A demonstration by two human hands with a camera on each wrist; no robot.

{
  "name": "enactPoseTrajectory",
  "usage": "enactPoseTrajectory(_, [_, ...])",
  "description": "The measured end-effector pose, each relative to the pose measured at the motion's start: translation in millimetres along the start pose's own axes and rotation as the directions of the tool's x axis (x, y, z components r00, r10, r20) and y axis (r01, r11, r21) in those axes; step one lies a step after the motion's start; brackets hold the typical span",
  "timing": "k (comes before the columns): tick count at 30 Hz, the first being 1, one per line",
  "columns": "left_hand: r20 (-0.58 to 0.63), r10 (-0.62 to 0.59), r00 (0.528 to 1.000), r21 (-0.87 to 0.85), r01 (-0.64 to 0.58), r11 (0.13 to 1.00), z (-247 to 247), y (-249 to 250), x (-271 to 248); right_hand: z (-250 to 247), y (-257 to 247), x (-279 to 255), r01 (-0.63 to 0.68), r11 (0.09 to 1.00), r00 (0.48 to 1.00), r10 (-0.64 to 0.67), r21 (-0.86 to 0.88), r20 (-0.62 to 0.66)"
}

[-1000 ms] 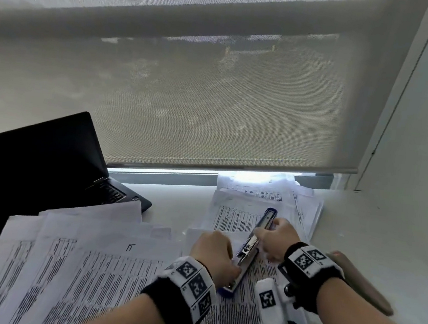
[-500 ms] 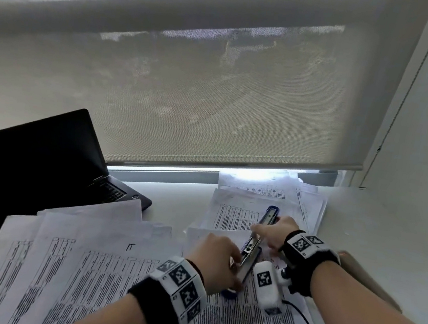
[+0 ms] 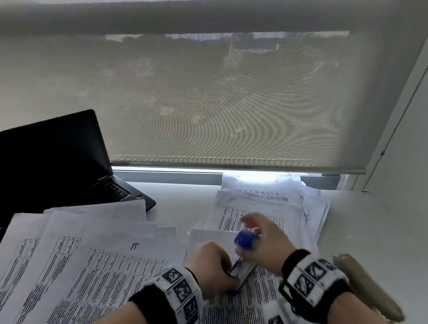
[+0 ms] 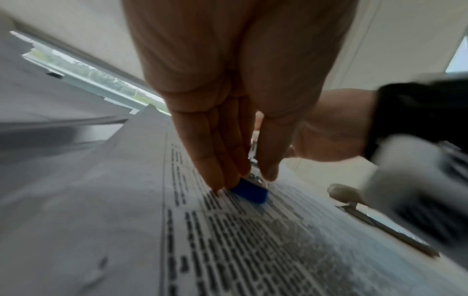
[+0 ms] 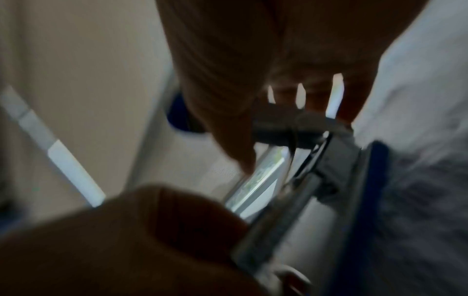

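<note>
A blue and metal stapler [image 3: 242,266] lies on printed sheets [image 3: 233,319] on the white desk. My left hand [image 3: 211,264] pinches its near end between fingers [image 4: 222,160] and thumb, with the blue base [image 4: 250,192] resting on the paper. My right hand [image 3: 265,239] grips the stapler's blue top arm [image 3: 243,240], raised off the base and blurred. In the right wrist view the metal staple channel [image 5: 263,180] runs between my right hand [image 5: 228,90] and my left hand [image 5: 121,240]. Whether staples are inside is hidden.
An open black laptop [image 3: 43,167] stands at the left. Overlapping printed sheets [image 3: 77,266] cover the near desk, and another paper pile [image 3: 269,202] lies by the window. A tan long tool [image 3: 368,289] lies to the right. A roller blind [image 3: 214,96] hangs behind.
The stapler's top arm, earlier laid out flat away from me, has been swung up by my right hand towards the base. My left hand has kept its hold on the near end.
</note>
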State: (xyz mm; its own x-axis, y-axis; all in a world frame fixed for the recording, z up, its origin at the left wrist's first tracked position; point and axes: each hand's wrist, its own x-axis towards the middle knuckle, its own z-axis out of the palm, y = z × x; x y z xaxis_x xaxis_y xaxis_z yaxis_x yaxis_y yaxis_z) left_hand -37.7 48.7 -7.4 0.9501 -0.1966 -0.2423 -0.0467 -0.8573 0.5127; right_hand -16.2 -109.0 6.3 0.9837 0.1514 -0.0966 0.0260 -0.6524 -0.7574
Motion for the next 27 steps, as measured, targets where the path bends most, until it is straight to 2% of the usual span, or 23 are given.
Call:
enactPoseTrajectory(1, [0.013, -0.003, 1.000, -0.022, 0.003, 1.000, -2.2, -2.6, 0.7, -0.7, -0.9, -9.5, 0.037, 0.986, 0.997, -0.026, -0.163, 0.068])
enactPoseTrajectory(2, [0.021, -0.008, 1.000, -0.047, 0.009, 0.999, -5.1, -6.1, 1.7, -1.5, 1.0, -15.9, 0.035, 0.971, 0.992, -0.006, -0.234, 0.126])
enactPoseTrajectory(3, [0.011, -0.010, 1.000, -0.091, 0.011, 0.996, -9.2, -10.1, 2.7, -2.2, 3.1, -20.8, 0.004, 0.975, 0.988, 0.031, -0.222, 0.153])
enactPoseTrajectory(4, [-0.026, -0.019, 0.999, -0.126, 0.015, 0.992, -14.1, -15.5, 5.3, -2.1, 4.1, -24.7, -0.053, 0.990, 0.988, 0.071, -0.129, 0.135])
enactPoseTrajectory(6, [-0.127, -0.057, 0.990, -0.082, 0.047, 0.995, -25.7, -25.6, 13.5, -0.4, 6.0, -27.2, -0.180, 0.978, 0.983, 0.181, 0.108, 0.000])
enactPoseTrajectory(8, [-0.165, -0.103, 0.981, -0.005, 0.103, 0.995, -35.4, -34.6, 24.0, 5.4, 4.8, -22.1, -0.355, 0.904, 0.921, 0.382, 0.240, -0.077])
enactPoseTrajectory(10, [-0.113, -0.160, 0.981, -0.012, 0.159, 0.987, -39.4, -40.8, 38.3, 14.2, 2.2, -13.3, -0.455, 0.850, 0.877, 0.480, 0.267, -0.032])
enactPoseTrajectory(12, [-0.013, -0.193, 0.981, 0.012, 0.194, 0.981, -40.2, -41.9, 51.6, 20.6, -1.4, -6.6, -0.468, 0.866, 0.879, 0.476, 0.176, -0.009])
enactPoseTrajectory(14, [0.061, -0.214, 0.975, 0.161, 0.202, 0.966, -41.9, -38.2, 58.5, 20.5, -4.8, -3.4, -0.453, 0.882, 0.887, 0.460, 0.126, -0.029])
enactPoseTrajectory(16, [0.054, -0.231, 0.971, 0.247, 0.211, 0.946, -44.1, -36.4, 64.5, 17.0, -6.3, -4.4, -0.446, 0.867, 0.885, 0.465, 0.224, -0.035])
enactPoseTrajectory(18, [0.041, -0.231, 0.972, 0.245, 0.214, 0.945, -47.2, -36.0, 67.1, 17.2, -1.1, -3.9, -0.415, 0.854, 0.890, 0.453, 0.313, -0.057])
enactPoseTrajectory(22, [-0.028, -0.187, 0.982, 0.115, 0.189, 0.975, -51.0, -39.6, 60.1, 18.3, 11.3, -8.7, -0.396, 0.806, 0.873, 0.479, 0.439, -0.093])
enactPoseTrajectory(25, [-0.098, -0.118, 0.988, -0.102, 0.108, 0.989, -44.9, -44.0, 46.3, 15.3, 21.4, -13.5, -0.361, 0.765, 0.869, 0.484, 0.534, -0.105])
enactPoseTrajectory(27, [-0.129, -0.104, 0.986, -0.271, 0.066, 0.960, -35.6, -45.0, 34.2, 14.9, 26.6, -17.2, -0.321, 0.749, 0.877, 0.466, 0.579, -0.117])
